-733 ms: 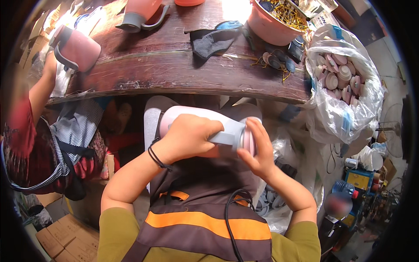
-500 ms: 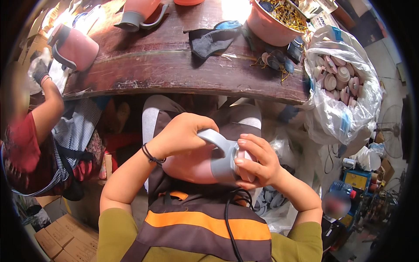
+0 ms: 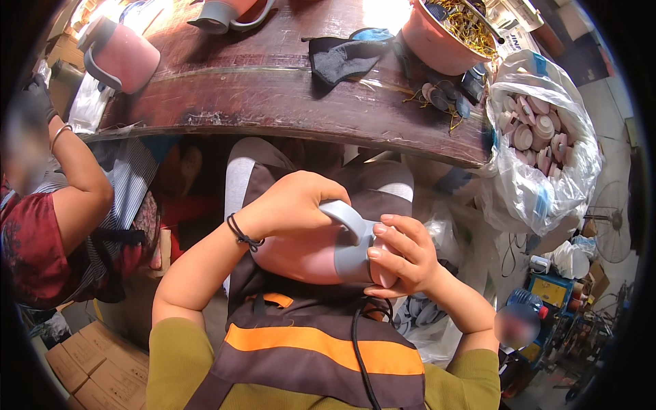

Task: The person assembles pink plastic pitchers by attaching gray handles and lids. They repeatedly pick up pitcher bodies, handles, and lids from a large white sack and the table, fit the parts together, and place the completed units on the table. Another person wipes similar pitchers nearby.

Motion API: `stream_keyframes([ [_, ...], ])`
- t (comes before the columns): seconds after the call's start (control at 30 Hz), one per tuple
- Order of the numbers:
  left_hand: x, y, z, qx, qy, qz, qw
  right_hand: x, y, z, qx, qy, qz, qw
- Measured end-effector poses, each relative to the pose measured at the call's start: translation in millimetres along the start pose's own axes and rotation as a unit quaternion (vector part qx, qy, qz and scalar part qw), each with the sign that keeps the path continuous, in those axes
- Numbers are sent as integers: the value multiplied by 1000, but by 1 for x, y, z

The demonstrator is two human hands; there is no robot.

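Note:
A pink jug [image 3: 304, 258] with a grey collar and grey handle lies on its side across my lap, its mouth toward the right. My left hand [image 3: 304, 198] is wrapped round the handle [image 3: 344, 217]. At the mouth my right hand [image 3: 410, 256] grips a pink lid [image 3: 383, 273], fingers over its top and thumb side below. The lid sits against the collar; whether it is fully seated I cannot tell. Part of the lid is hidden by my fingers.
The dark wooden table [image 3: 260, 102] bears a second pink jug [image 3: 126, 58], a grey cloth [image 3: 345, 60] and a pink tub [image 3: 444, 41] of yellow ties. A plastic bag [image 3: 526, 198] of pink lids stands right. A co-worker's arm [image 3: 78, 164] is at left.
The lid has turned in my right hand and now lies closer against the jug's collar. The co-worker's hand has moved away from the second jug. My view has shifted slightly.

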State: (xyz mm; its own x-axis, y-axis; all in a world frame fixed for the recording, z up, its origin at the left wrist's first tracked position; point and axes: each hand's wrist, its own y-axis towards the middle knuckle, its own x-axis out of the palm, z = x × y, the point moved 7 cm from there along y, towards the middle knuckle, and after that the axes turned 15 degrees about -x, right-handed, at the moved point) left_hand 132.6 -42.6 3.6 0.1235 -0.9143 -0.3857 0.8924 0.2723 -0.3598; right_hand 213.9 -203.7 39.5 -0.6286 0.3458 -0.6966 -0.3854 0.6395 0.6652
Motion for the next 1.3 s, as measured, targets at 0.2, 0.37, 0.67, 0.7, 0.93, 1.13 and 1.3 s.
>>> stream_keyframes([
  [0.2, 7, -8, -6, -59, 68, 122, 988, 19, -31, 29, 163, 46, 33, 985],
  [0.37, 19, -13, 4, -23, 120, 184, 975, 30, -58, 46, 363, 104, 105, 920],
  [0.67, 27, 37, -4, 57, -63, -172, 981, 17, 9, -32, -183, 65, 61, 979],
  [0.7, 34, 42, -5, 12, -91, -191, 977, 18, 16, -38, -204, 47, 63, 976],
  [0.93, -7, 26, -26, -64, -1, 84, 994, 17, 0, 8, 116, 64, 85, 988],
  [1.13, 31, -17, 22, 34, 221, 252, 942, 39, -67, 51, 493, 194, 116, 840],
  [1.3, 37, -12, 17, 6, 175, 173, 969, 50, -92, 53, 608, 284, 148, 727],
])
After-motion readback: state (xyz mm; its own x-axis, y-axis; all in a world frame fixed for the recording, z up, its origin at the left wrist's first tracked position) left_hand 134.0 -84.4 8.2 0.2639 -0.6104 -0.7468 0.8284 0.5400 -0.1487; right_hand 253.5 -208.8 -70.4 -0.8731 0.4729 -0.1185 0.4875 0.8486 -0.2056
